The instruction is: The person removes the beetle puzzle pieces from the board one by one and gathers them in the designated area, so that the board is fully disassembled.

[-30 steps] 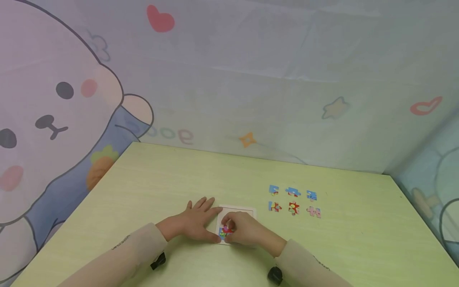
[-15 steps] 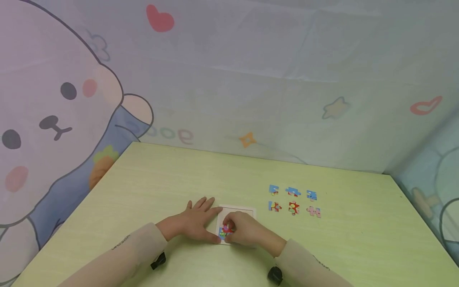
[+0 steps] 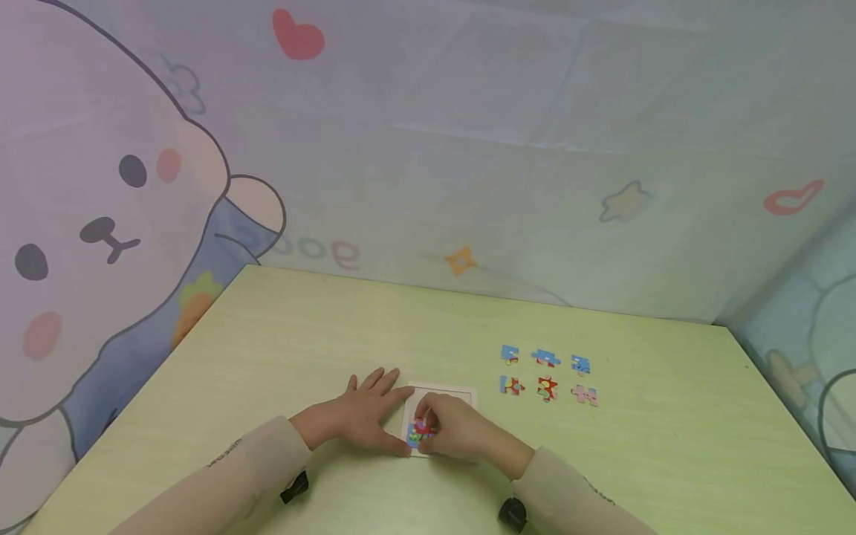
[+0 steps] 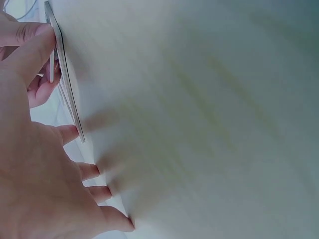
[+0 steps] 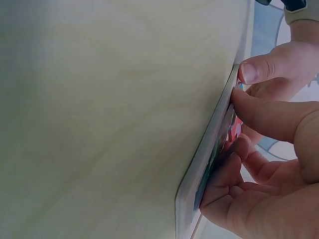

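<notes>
The left hand (image 3: 370, 416) lay on the table (image 3: 334, 312) with fingers spread, grasping nothing; its thumb and index finger touched the left edge of the tray (image 3: 444, 387). The right hand (image 3: 455, 425), curled over the tray, pinched a red piece (image 3: 423, 426) between thumb and fingers at the tray's near left part, where blue and green patches also showed. The fingers hid much of that piece, so whether it sat flat or slightly raised was hard to tell. To the right of the tray and farther from the person, 6 loose pieces (image 3: 547, 388) lay apart in 2 rows of 3, mostly blue and red, with the near right piece pink. Behind the table hung a cloth (image 3: 428, 148) printed with hearts and a large bear.
</notes>
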Demonstrator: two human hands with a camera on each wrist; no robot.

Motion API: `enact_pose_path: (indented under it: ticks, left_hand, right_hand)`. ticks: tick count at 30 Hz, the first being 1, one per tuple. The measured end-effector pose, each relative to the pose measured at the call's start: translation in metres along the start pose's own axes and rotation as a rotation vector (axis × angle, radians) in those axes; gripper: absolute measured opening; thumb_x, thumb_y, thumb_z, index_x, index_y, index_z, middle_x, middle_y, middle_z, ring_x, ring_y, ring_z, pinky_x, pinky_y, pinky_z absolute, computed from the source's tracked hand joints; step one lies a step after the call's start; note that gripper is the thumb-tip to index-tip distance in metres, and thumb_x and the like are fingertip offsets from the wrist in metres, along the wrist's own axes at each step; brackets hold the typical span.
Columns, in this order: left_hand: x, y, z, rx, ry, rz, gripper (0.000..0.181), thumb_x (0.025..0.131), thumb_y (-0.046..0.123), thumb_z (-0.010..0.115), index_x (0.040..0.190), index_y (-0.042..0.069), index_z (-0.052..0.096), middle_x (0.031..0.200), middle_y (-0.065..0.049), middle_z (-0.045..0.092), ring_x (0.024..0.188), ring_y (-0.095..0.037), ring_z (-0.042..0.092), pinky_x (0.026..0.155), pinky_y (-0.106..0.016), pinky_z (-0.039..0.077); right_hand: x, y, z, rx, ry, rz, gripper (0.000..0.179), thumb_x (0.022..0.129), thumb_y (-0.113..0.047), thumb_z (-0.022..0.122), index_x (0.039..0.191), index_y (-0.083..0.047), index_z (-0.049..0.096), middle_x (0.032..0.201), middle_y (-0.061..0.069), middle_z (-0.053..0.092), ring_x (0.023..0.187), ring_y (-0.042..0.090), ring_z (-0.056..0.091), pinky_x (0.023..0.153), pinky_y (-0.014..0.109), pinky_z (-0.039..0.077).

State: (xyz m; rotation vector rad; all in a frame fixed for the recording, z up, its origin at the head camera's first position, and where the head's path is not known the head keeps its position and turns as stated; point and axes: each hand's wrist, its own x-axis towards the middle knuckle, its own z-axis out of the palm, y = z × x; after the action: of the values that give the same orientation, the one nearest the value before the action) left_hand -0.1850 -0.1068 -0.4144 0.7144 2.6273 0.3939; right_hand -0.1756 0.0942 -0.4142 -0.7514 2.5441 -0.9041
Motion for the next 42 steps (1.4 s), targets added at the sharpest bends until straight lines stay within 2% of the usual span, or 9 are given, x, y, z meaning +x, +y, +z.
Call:
enact_pose_path:
  ticks: [8,18,26,37,42]
  left_hand:
    - [0.0,-0.001,0.0,-0.001,-0.005,0.005,0.093,0.079,0.062,0.067,0.152,0.016,0.031,0.16,-0.017,0.011,0.147,-0.039,0.005,0.108,-0.07,0.006]
    - [-0.001,0.001,-0.001,-0.007,-0.004,0.004,0.093,0.079,0.062,0.067,0.152,0.017,0.031,0.16,-0.017,0.012,0.147,-0.039,0.006,0.108,-0.07,0.006]
    - [0.0,0.001,-0.001,-0.006,-0.001,0.001,0.093,0.079,0.062,0.067,0.152,0.017,0.031,0.16,-0.017,0.012,0.147,-0.039,0.006,0.108,-0.07,0.006]
    - [0.001,0.002,0.0,-0.003,-0.006,-0.006,0.093,0.079,0.062,0.067,0.152,0.017,0.03,0.16,-0.017,0.012,0.147,-0.039,0.005,0.109,-0.069,0.006]
    - [0.002,0.002,0.001,0.001,0.001,-0.003,0.093,0.079,0.062,0.068,0.151,0.017,0.031,0.16,-0.017,0.013,0.147,-0.039,0.006,0.109,-0.069,0.006]
  right_hand:
    - [-0.001,0.002,-0.001,0.03,0.009,-0.034,0.03,0.077,-0.003,0.077,0.096,-0.01,0.054,0.082,0.001,0.054,0.074,0.013,0.049,0.069,0.027,0.042]
    - [0.001,0.012,-0.002,0.084,0.008,-0.078,0.017,0.087,0.0,0.065,0.095,-0.011,0.056,0.076,-0.004,0.056,0.069,0.008,0.05,0.065,0.024,0.042]
    - [-0.001,0.013,-0.005,0.115,0.011,-0.088,0.011,0.09,-0.001,0.062,0.095,-0.009,0.057,0.072,-0.005,0.054,0.067,0.008,0.049,0.064,0.024,0.04]
    - [-0.015,0.021,-0.02,0.221,0.012,-0.082,0.011,0.092,-0.002,0.06,0.1,-0.006,0.055,0.078,0.002,0.06,0.068,0.011,0.053,0.063,0.022,0.043]
    - [-0.025,0.031,-0.029,0.221,0.043,-0.074,0.011,0.092,-0.004,0.061,0.102,-0.006,0.056,0.079,0.002,0.06,0.071,0.012,0.054,0.066,0.023,0.044]
